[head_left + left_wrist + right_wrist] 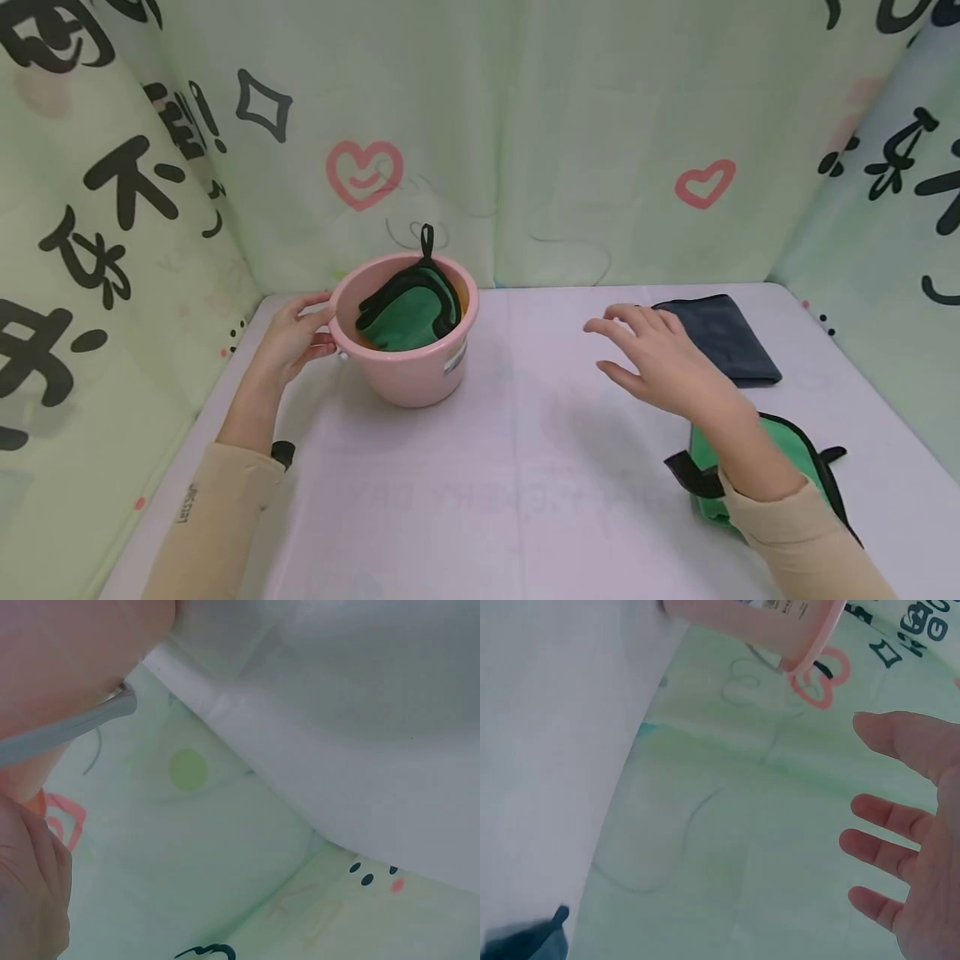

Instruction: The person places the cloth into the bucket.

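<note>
A pink bucket (pixel 401 375) stands upright at the table's back left. My left hand (pixel 294 337) grips its left rim; in the left wrist view, the hand (pixel 34 885) is beside the bucket (pixel 75 652) and its grey handle (pixel 82 724). Inside the bucket sits a green cloth piece with thick black edging (pixel 412 317), its black loop sticking up above the rim. My right hand (pixel 652 358) hovers with fingers apart and nothing in it, left of a folded dark grey cloth (pixel 723 342). The right wrist view shows that hand (pixel 922 847) with its fingers spread.
A green cloth item with black trim and straps (pixel 787 442) lies at the right, partly hidden under my right forearm. The white table (pixel 480 500) ends at printed pale green curtains (pixel 570 150), which hang behind it and on both sides.
</note>
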Motion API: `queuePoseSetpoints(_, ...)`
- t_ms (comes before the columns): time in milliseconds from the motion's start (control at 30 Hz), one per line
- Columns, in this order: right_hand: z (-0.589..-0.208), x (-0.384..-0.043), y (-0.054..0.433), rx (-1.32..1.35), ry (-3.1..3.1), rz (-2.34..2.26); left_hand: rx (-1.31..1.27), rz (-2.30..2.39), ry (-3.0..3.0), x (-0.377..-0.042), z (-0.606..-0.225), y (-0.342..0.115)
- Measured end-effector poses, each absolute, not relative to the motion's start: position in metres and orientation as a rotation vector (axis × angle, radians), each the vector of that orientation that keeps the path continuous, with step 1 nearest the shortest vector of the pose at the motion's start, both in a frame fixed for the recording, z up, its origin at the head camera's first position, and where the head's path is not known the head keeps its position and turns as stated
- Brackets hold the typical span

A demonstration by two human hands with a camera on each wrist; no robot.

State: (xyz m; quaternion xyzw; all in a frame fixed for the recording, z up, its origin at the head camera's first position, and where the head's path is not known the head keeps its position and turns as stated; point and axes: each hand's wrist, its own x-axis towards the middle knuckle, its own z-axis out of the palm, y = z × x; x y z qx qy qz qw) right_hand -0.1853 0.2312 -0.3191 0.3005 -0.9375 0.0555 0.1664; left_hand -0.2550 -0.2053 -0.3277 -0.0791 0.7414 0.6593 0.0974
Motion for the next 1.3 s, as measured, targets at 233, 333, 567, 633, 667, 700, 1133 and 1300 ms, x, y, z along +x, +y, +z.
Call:
queuePoseSetpoints(233,-0.335,-0.154,0.275,0.663,-2.730,0.173,-0.248,1.937,2.204,-0.255,-0.327,-0.205)
queuePoseSetpoints(333,-0.344,-0.143,0.291,0.587,-2.792,0.169,-0.259,1.930,2.214,-0.256,-0.328,-0.205)
queuePoseSetpoints(567,-0.370,-0.122,0.323,0.500,-2.906,0.162,-0.253,1.950,2.213,-0.257,-0.328,-0.206)
queuePoseSetpoints(633,-0.378,-0.116,0.331,0.471,-2.941,0.157,-0.255,1.952,2.207,-0.256,-0.328,-0.206)
queuePoseSetpoints(667,-0.381,-0.113,0.335,0.453,-2.965,0.146,-0.256,1.948,2.207,-0.256,-0.328,-0.205)
queuePoseSetpoints(700,-0.385,-0.111,0.339,0.433,-2.994,0.140,-0.259,1.947,2.206,-0.256,-0.328,-0.205)
queuePoseSetpoints(1133,-0.411,-0.087,0.366,0.286,-3.119,0.257,-0.254,1.950,2.206,-0.257,-0.329,-0.204)
queuePoseSetpoints(1300,-0.415,-0.080,0.369,0.268,-3.134,0.276,-0.261,1.935,2.223,-0.257,-0.330,-0.204)
